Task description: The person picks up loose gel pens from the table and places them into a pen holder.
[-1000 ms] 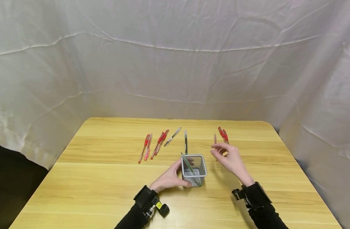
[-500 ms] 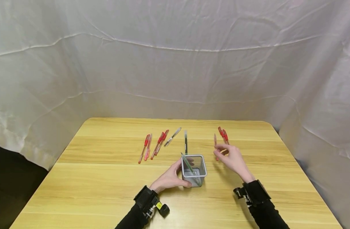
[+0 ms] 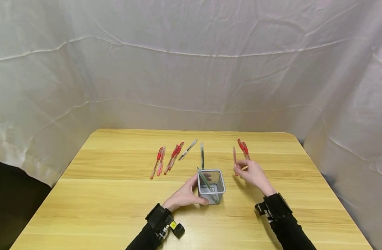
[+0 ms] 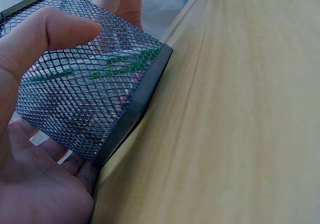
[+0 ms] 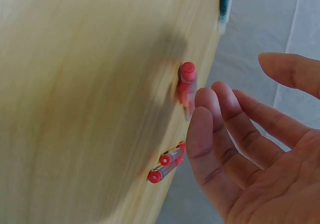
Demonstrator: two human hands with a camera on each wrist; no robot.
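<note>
In the head view my left hand [image 3: 185, 195] grips a silver wire-mesh pen holder [image 3: 222, 180] from its left side, thumb at the front and fingers behind. A green pen [image 3: 205, 178] leans inside it, and its green strokes show through the mesh [image 4: 60, 111] in the left wrist view. My right hand [image 3: 252, 173] hovers over the near end of a light-red pen [image 3: 234, 155] lying on the table. In the right wrist view its thumb and fingers stand apart beside that pen's red end [image 5: 187, 74], with nothing held.
Two red-capped pens [image 3: 243, 147] lie just beyond the right hand. Left of the holder lie several red pens [image 3: 159, 159] and a clear pen with a dark refill [image 3: 188, 149]. A dark pen [image 3: 202, 156] lies right behind the holder. Grey cloth [image 3: 191, 86] hangs behind the table.
My right hand has shifted slightly right and then lower, closer to the light-red pen's near end. The left hand and the pen holder have stayed in place.
</note>
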